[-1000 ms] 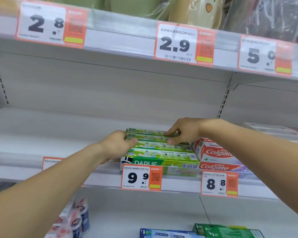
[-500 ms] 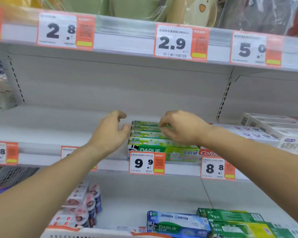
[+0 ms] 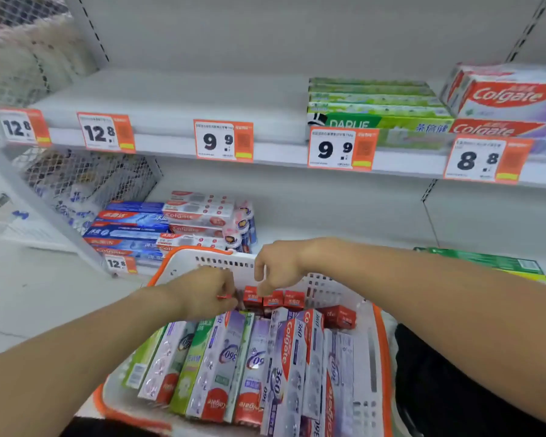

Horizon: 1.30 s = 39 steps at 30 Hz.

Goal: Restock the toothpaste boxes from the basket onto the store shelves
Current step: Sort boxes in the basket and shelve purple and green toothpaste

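A white basket with an orange rim [image 3: 221, 263] sits low in front of me, packed with several purple, green and red toothpaste boxes [image 3: 284, 357]. A row of red box ends [image 3: 292, 299] stands at its far side. My left hand [image 3: 207, 294] is curled at the left of that row and pinches a red box end. From above, my right hand [image 3: 278, 269] reaches down and its fingertips touch the red ends; I cannot make out a grip. Up on the shelf [image 3: 171, 99] lies the green Darlie stack [image 3: 372, 102].
Red-and-white Colgate boxes [image 3: 505, 96] lie right of the green stack; the shelf left of it is bare. On the lower shelf are blue and white boxes [image 3: 177, 222] at left and green boxes [image 3: 486, 260] at right. A wire mesh panel [image 3: 85, 178] closes the left side.
Both hands have left the green stack on the shelf and dropped to the basket. My view has tilted down and left, bringing the basket and lower shelf into sight.
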Available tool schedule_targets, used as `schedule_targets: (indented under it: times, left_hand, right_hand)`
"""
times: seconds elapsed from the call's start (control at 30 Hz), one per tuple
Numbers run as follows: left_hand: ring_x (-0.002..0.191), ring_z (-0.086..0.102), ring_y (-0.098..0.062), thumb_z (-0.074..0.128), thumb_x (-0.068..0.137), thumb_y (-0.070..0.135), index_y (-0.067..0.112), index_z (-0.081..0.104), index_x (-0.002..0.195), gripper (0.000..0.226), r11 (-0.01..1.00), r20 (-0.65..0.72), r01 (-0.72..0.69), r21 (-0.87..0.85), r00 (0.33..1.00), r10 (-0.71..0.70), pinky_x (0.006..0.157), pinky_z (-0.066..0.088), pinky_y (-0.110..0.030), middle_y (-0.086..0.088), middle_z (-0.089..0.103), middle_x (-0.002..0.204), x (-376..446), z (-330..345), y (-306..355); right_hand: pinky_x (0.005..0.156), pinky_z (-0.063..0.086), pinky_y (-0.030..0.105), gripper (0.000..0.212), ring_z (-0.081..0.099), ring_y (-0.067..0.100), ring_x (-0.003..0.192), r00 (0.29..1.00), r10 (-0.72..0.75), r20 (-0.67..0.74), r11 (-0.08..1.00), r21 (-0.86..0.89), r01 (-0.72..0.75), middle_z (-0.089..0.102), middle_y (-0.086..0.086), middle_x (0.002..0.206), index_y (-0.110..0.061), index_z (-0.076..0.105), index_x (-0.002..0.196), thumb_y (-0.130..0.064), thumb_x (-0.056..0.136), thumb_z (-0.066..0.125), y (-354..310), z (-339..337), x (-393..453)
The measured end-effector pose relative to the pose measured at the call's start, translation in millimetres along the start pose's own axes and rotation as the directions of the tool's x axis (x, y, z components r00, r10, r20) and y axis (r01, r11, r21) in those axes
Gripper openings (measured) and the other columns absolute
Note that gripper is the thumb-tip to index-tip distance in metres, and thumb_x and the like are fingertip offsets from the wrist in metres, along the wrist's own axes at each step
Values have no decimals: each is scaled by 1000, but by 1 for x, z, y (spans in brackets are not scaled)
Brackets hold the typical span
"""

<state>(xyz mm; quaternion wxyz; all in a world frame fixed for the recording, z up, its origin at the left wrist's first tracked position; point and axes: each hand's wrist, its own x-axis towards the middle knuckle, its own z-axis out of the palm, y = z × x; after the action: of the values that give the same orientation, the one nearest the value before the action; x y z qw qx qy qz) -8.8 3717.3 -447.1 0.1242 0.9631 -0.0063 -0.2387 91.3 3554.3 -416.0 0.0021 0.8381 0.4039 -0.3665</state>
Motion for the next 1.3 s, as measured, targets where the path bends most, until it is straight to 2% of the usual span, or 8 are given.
schedule_targets:
  times: [0.27, 0.5, 0.7, 0.8, 0.9, 1.03, 1.2, 1.3]
  left_hand:
    - [132, 46, -24, 63, 95, 36, 18, 38, 146, 60, 991, 152, 86, -98, 986, -70, 104, 37, -27, -6, 45, 146, 14, 57, -38]
    - [127, 46, -30, 66, 91, 40, 18, 25, 152, 77, 999, 160, -34, -9, 986, 35, 104, 43, -43, -9, 31, 145, 24, 87, -47]
    - [141, 34, -31, 60, 95, 45, 21, 4, 160, 89, 995, 253, -98, 15, 963, 91, 114, 36, -42, -12, 20, 156, 31, 88, -62]
    - [135, 38, -32, 61, 91, 55, 22, 20, 156, 83, 993, 230, -118, -8, 966, 117, 110, 41, -45, -13, 31, 148, 34, 90, -66]
    - [115, 51, -29, 62, 90, 56, 20, 39, 140, 65, 987, 155, -156, -49, 975, 162, 98, 47, -44, -9, 42, 130, 35, 92, -63]
    - [99, 58, -24, 71, 85, 52, 23, 44, 113, 48, 958, 39, -142, -249, 987, 156, 85, 51, -42, -3, 55, 113, 32, 92, -57]
    - [91, 59, -22, 81, 82, 25, 15, 47, 102, 41, 919, -11, -25, -393, 1000, 23, 66, 43, -30, -3, 61, 99, 26, 86, -59]
    - [102, 60, -22, 86, 75, 21, 20, 51, 103, 45, 863, 43, 83, -498, 997, -71, 77, 50, -32, -1, 60, 111, 26, 69, -62]
  right_hand:
    - [76, 62, 45, 44, 70, 35, 93, 931, 158, 328, 986, -92, -135, 66, 15, 102, -8, 56, 93, -47, 84, 75, 8, 55, 51]
    - [64, 46, 31, 54, 49, 21, 68, 859, 270, 435, 940, -313, -137, 54, 8, 118, -5, 55, 130, -45, 96, 61, 1, 74, 41]
    - [81, 34, 30, 31, 43, 21, 94, 856, 223, 466, 927, -373, -39, 45, 1, 83, -13, 55, 121, -38, 105, 44, -22, 80, 58]
    - [78, 34, 26, 29, 45, 20, 72, 874, 241, 422, 908, -416, -50, 40, 0, 75, -9, 56, 96, -31, 107, 41, -26, 86, 66]
    - [64, 46, 23, 34, 48, 13, 62, 895, 290, 338, 931, -316, -182, 52, 4, 84, -13, 50, 74, -29, 104, 51, -23, 85, 65]
    - [68, 63, 37, 58, 73, 31, 83, 904, 311, 292, 938, 59, -342, 62, 13, 116, -4, 54, 132, -32, 86, 77, -16, 84, 63]
    - [70, 63, 43, 72, 74, 34, 79, 916, 285, 281, 901, 249, -356, 57, 16, 133, 2, 51, 133, -33, 79, 83, -23, 87, 54]
    - [59, 62, 33, 80, 69, 31, 80, 922, 262, 285, 886, 307, -347, 48, 17, 144, 3, 43, 141, -23, 78, 85, -24, 79, 39]
